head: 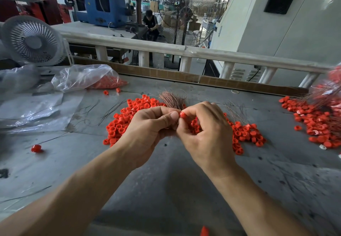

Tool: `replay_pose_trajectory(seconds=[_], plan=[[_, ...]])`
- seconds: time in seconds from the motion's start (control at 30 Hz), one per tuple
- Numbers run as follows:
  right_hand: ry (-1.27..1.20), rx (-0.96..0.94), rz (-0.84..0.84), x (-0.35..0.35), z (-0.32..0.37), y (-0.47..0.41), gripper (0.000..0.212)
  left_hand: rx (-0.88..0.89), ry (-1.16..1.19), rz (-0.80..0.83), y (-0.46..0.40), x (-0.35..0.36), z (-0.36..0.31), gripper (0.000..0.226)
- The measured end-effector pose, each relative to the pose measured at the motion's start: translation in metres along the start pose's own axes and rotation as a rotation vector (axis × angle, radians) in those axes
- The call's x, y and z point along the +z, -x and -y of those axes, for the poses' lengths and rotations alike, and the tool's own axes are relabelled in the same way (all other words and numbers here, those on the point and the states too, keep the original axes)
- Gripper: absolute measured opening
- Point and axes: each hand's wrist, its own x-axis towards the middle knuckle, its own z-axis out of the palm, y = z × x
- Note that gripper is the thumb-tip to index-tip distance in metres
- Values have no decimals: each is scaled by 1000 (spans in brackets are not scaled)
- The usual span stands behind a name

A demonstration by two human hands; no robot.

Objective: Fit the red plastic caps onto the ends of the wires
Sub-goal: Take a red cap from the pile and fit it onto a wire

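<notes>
Grey workbench (175, 189), cap pile (120, 123) beneath; we see left hand (147, 130) gripping wire bundle (172, 100), right hand (206, 134) pinching red cap (182, 114).

left hand (147, 125) grips a wire bundle (172, 100); right hand (204, 130) apparently pinches a red cap (182, 114).

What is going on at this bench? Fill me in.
A person is fitting red caps onto wires. The left hand grips a bundle of thin wires, whose ends fan out above the fingers. The right hand pinches one red cap against the bundle. A pile of loose caps lies on the grey table under both hands, with another heap at the right.
</notes>
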Motion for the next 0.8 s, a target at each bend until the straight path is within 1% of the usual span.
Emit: replay_pose_trajectory(seconds=[0.3,0.4,0.5,0.63,0.8], plan=[[2,-63,7,3,-6,0,9,-48,-27,16,0,-3,-2,21],[-45,-32,55,4,-7,-1,5,-42,-29,-12,-1,-4,-3,24],[-61,38,107,4,-6,1,9,-26,-68,-42,-2,-4,-3,32],[-149,93,149,1,-2,3,12,20,-126,-47,0,-3,-4,25],[-155,60,90,-4,2,2,11,34,-119,12,0,-3,-6,27]])
